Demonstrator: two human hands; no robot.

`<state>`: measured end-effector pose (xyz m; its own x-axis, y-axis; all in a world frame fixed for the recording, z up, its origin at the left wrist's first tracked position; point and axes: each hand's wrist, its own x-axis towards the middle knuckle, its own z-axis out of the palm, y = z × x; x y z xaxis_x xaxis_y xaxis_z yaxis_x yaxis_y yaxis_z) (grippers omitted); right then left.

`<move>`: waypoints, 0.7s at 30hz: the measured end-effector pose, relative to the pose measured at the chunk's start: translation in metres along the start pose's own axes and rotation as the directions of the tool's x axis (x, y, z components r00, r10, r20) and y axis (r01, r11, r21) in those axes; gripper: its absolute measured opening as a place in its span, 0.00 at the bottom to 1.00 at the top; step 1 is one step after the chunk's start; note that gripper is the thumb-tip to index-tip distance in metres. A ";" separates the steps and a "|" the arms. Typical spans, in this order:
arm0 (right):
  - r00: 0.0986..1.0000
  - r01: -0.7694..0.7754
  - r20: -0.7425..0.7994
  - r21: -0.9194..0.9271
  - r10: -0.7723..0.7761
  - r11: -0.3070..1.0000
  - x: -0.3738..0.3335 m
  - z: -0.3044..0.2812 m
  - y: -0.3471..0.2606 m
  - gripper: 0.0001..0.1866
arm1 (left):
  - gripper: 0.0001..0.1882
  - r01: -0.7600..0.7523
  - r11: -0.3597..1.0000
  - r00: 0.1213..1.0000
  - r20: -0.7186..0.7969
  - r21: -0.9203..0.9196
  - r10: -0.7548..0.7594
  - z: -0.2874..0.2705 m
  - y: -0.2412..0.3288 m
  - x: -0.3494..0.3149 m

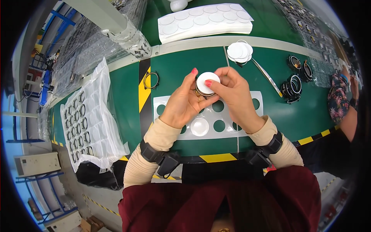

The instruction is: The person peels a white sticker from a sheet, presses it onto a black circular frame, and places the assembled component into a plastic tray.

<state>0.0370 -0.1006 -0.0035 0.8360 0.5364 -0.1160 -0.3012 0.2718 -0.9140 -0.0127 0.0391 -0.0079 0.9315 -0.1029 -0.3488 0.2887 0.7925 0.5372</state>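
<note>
head view | fisheye, worn on head | faces down | close above green workbench (125, 89)

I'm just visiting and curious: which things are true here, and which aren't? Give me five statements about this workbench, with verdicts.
1. The right hand has its thumb on a white disc. True.
2. Nothing lies right of the hands. False: a slim metal tool does.
3. A lone ring lies left of the left hand. True.
4. The bench top is red. False: it is green.
5. A sheet with round holes lies beneath the hands. True.
</note>
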 end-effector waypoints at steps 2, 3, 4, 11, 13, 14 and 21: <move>1.000 0.019 -0.021 0.017 -0.018 1.000 0.000 0.001 0.003 0.11 | 0.20 -0.001 1.000 1.000 -0.021 0.000 0.001 0.000 -0.001 0.000; 0.999 0.034 -0.014 -0.011 -0.034 0.999 0.000 0.001 0.004 0.13 | 0.20 -0.005 1.000 0.999 -0.037 0.007 0.005 0.000 -0.002 0.001; 0.999 0.050 -0.007 -0.038 -0.050 0.998 0.001 0.000 0.005 0.15 | 0.20 -0.008 1.000 0.999 -0.054 0.014 0.009 0.000 -0.002 0.001; 0.998 0.055 -0.026 -0.125 -0.059 0.991 0.001 0.002 0.007 0.15 | 0.18 0.006 1.000 0.999 -0.047 0.010 -0.005 0.000 -0.002 0.000; 0.998 0.053 -0.034 -0.145 -0.059 0.988 0.001 0.002 0.007 0.14 | 0.18 0.008 1.000 0.998 -0.054 0.011 -0.008 -0.001 -0.002 0.000; 0.998 0.050 -0.035 -0.146 -0.056 0.988 0.001 0.003 0.008 0.14 | 0.18 0.007 1.000 0.998 -0.055 0.015 -0.006 -0.001 -0.002 0.000; 0.997 0.076 0.009 -0.271 -0.076 0.960 0.002 0.000 0.010 0.11 | 0.16 -0.011 0.999 0.999 -0.032 0.039 0.012 -0.001 -0.003 -0.001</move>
<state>0.0360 -0.0968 -0.0130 0.8522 0.5215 -0.0422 -0.1011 0.0850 -0.9912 -0.0143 0.0373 -0.0097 0.9274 -0.0740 -0.3667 0.2870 0.7695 0.5705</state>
